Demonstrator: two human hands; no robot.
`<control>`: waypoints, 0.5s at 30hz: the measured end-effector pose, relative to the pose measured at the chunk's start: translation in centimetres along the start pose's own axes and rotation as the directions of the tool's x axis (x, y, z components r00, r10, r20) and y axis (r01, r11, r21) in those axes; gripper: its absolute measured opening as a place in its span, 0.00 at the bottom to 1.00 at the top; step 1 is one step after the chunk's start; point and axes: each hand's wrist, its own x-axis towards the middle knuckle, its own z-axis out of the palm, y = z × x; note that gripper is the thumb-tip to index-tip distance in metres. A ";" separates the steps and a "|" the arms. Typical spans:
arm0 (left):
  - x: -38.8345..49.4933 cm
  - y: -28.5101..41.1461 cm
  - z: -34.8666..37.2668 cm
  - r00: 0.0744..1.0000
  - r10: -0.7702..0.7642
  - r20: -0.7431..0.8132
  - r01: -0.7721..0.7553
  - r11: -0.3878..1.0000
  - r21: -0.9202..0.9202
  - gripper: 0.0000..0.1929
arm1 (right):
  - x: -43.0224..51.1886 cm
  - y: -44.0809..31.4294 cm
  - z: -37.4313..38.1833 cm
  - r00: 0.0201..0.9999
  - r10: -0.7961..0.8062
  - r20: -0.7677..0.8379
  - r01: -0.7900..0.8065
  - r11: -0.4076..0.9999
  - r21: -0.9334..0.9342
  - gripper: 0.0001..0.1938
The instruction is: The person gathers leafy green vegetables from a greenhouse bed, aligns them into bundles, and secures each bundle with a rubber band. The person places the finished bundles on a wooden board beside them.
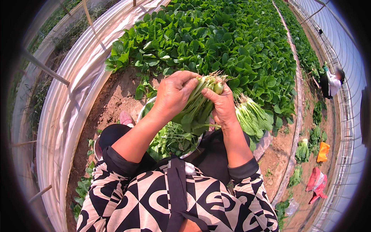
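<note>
Both of my hands hold one bunch of leafy greens [192, 105], its pale stems and thin roots pointing up and away from me, its leaves hanging down. My left hand [176, 91] grips the stems from the left, thumb and forefinger near the root ends. On the other side my right hand [221, 104] clasps the bunch, the thumb lying across the stems. Below the bunch, between my knees, stands a white-rimmed basin [200, 142] with loose leaves [174, 139] in it. Just right of my right hand lies a pile of harvested greens [253, 114] with roots attached.
A dense bed of growing greens [208, 37] spreads ahead. White plastic sheeting [78, 78] runs along the left, with a metal pole [46, 66]. At right are another person [332, 81], bundled greens [303, 150], an orange bag [323, 152] and a red cloth-like item [316, 182].
</note>
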 end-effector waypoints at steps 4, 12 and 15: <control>0.1 2.0 0.0 0.995 -0.099 -0.026 0.102 0.976 0.192 0.08 | -0.1 0.2 0.7 0.996 -0.080 -0.037 0.070 0.974 -0.214 0.15; 0.4 0.9 0.6 0.991 -0.133 -0.001 0.132 0.986 0.098 0.11 | -0.1 0.2 0.9 0.995 -0.090 -0.054 0.083 0.989 -0.124 0.17; -0.2 1.2 1.1 0.997 0.021 0.073 -0.041 0.957 0.288 0.18 | 0.3 0.5 0.5 0.984 -0.098 -0.149 0.106 0.993 0.043 0.15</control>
